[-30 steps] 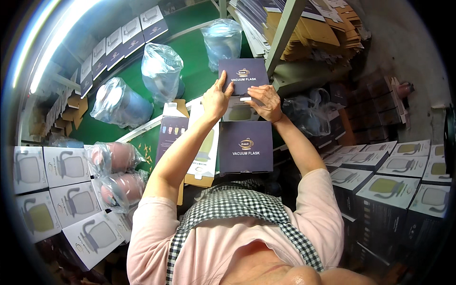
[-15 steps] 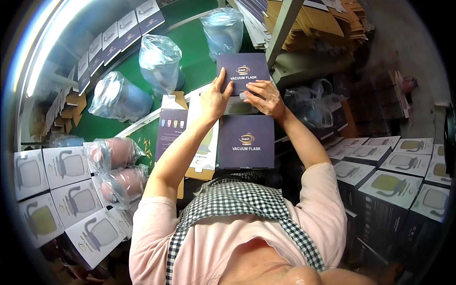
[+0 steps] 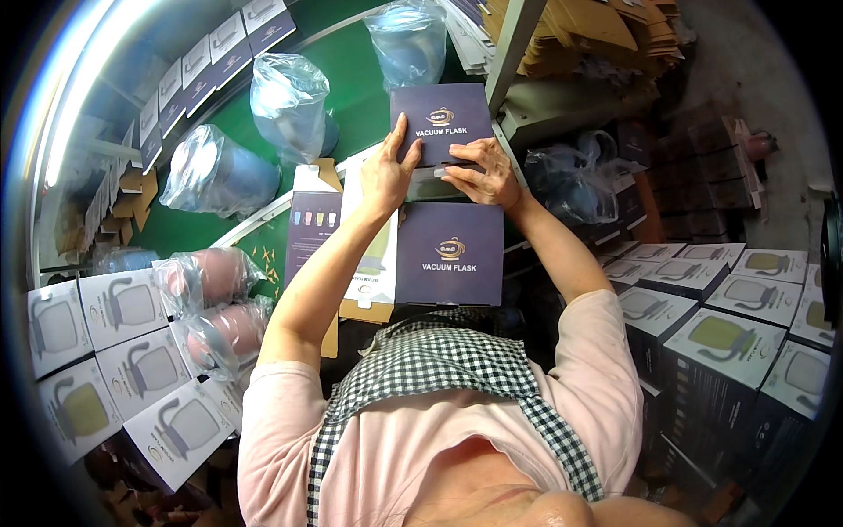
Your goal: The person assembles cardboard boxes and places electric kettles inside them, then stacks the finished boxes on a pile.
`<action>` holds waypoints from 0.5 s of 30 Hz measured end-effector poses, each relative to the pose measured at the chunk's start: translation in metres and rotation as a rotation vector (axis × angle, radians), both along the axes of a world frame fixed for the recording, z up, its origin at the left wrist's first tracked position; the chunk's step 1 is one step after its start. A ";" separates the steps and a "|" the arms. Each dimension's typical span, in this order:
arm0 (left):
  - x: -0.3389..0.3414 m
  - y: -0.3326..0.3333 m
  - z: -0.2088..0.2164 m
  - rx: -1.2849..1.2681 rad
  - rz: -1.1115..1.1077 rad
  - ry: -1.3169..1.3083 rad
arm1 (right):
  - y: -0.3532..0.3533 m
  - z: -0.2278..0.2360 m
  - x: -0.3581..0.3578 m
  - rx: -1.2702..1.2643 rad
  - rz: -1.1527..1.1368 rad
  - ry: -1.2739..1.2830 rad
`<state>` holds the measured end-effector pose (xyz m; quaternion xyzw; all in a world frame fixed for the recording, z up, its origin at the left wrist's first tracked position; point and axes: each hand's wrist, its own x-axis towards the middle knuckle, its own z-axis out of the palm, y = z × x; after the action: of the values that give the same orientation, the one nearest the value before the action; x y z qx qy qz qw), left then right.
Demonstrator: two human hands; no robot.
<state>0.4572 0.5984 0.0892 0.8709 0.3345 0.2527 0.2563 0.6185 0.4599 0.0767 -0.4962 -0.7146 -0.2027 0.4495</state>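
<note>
A dark purple carton (image 3: pixel 439 105) with a gold jug emblem lies at the far middle of the work surface, between my hands. My left hand (image 3: pixel 389 176) grips its left side, fingers along the edge and thumb by the near edge. At its near right corner my right hand (image 3: pixel 488 176) presses bent fingers on the top, close to a small pale flap or tab. Directly nearer to me rests another purple carton (image 3: pixel 449 279), same emblem up. On its left side are a white panel (image 3: pixel 364 290) and a purple panel (image 3: pixel 307 233) of packaging, partly behind my left forearm.
Bagged blue jugs (image 3: pixel 285 101) stand on the green bench (image 3: pixel 351 79). Bagged pink jugs (image 3: pixel 230 334) lie at left beside stacked boxes (image 3: pixel 70 404). More boxes (image 3: pixel 720 347) fill the right. A metal post (image 3: pixel 514 53) rises near flat brown cardboard (image 3: pixel 580 39).
The whole scene shifts slightly up and left in the picture. My right fingers have moved a little along the far carton's near edge; my left hand keeps its grip.
</note>
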 end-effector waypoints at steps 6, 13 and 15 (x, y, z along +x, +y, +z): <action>0.001 -0.003 0.008 -0.047 0.000 0.079 | 0.003 -0.003 -0.001 0.009 -0.042 0.054; 0.002 0.001 0.010 -0.112 -0.011 0.185 | -0.002 -0.003 -0.003 -0.004 -0.075 0.012; -0.003 0.004 0.006 -0.140 -0.013 0.171 | 0.001 -0.001 -0.003 0.013 -0.059 0.016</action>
<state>0.4542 0.6022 0.0955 0.8714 0.3664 0.1516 0.2888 0.6153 0.4606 0.0756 -0.5158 -0.6947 -0.2164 0.4523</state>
